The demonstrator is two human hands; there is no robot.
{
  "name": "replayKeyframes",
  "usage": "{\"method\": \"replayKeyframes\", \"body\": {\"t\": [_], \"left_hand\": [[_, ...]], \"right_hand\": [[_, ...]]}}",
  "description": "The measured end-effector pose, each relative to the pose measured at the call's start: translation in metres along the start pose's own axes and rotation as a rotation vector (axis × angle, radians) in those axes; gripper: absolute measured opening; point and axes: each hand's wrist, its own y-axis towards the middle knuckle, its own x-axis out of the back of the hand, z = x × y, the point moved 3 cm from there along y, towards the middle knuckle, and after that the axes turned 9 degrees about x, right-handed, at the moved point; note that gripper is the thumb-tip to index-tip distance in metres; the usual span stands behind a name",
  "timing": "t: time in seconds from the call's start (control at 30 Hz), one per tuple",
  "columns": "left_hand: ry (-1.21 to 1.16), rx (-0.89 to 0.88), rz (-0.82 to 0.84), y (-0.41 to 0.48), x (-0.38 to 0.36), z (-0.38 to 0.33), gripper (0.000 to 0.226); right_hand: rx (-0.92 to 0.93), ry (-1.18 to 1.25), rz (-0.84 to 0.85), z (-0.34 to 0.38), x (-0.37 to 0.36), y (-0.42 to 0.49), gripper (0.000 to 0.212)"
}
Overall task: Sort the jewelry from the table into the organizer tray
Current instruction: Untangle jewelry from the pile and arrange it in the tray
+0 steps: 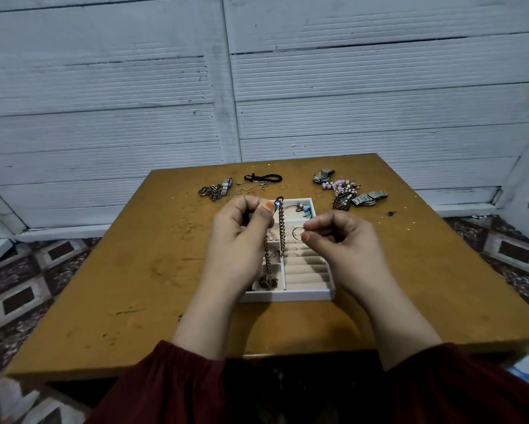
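My left hand (241,228) pinches the top of a copper chain (281,231) that hangs down over the white organizer tray (287,295), its lower end bunched in a front-left compartment. My right hand (336,237) pinches a thin ring (296,232) above the tray's beige ring rolls. A blue piece (306,209) lies in the tray's far compartment. Both hands are raised above the tray in the middle of the table.
On the wooden table (134,286) behind the tray lie a black braided bracelet (263,178), a metal chain pile (214,191), thin gold rings (283,187), pink beads (339,185) and metal watch bands (368,198). White panel walls stand behind.
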Motion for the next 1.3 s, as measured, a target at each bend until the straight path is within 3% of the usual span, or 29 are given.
{"method": "replayKeyframes", "body": {"t": [0.57, 0.87, 1.3], "left_hand": [[0.134, 0.139, 0.001, -0.01, 0.005, 0.033, 0.021], [0.647, 0.196, -0.146, -0.014, 0.013, 0.04, 0.009], [0.955, 0.223, -0.081, -0.017, 0.01, 0.056, 0.017]], "right_hand": [[-0.006, -0.007, -0.002, -0.004, -0.002, -0.005, 0.021], [0.008, 0.006, 0.006, -0.004, -0.002, -0.008, 0.019], [-0.018, 0.003, -0.003, -0.008, -0.002, -0.012, 0.02]]}}
